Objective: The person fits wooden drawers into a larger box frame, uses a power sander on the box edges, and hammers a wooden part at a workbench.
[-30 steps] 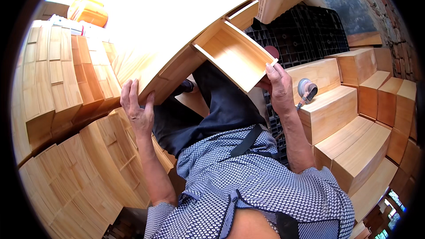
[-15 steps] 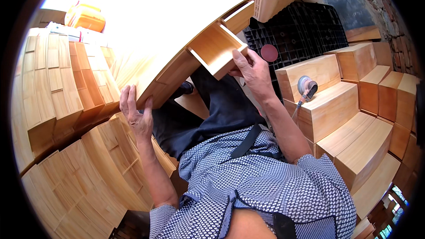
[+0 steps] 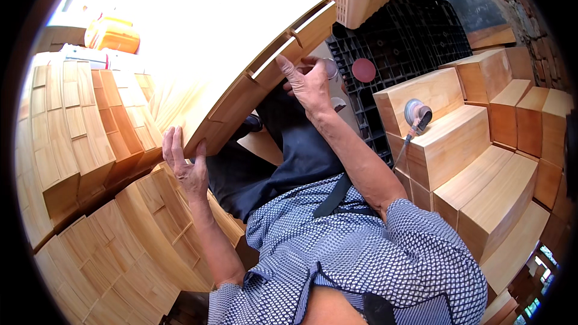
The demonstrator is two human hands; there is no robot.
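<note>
Stacks of pale wooden units [image 3: 69, 132] fill the left of the frame, packed tightly together, likely to save floor room. At left of centre the left hand [image 3: 189, 165] grips the near corner of a drawer unit [image 3: 238, 108], thumb and fingers to either side, which would keep it steady against a push. That unit slants from there to the upper middle of the frame. Around the centre, the right hand [image 3: 310, 84] sets its thumb against a slightly projecting drawer [image 3: 293, 50], a spot suited to pressing inward; its other fingers curl partly out of sight, so I cannot tell whether they grip. A second drawer [image 3: 319, 27] also juts a little. Rightward, a maroon disc [image 3: 363, 70] lies on a black pallet [image 3: 415, 30]. A sander [image 3: 421, 120] rests on stepped wooden boxes [image 3: 457, 156], probably for easy reach.
</note>
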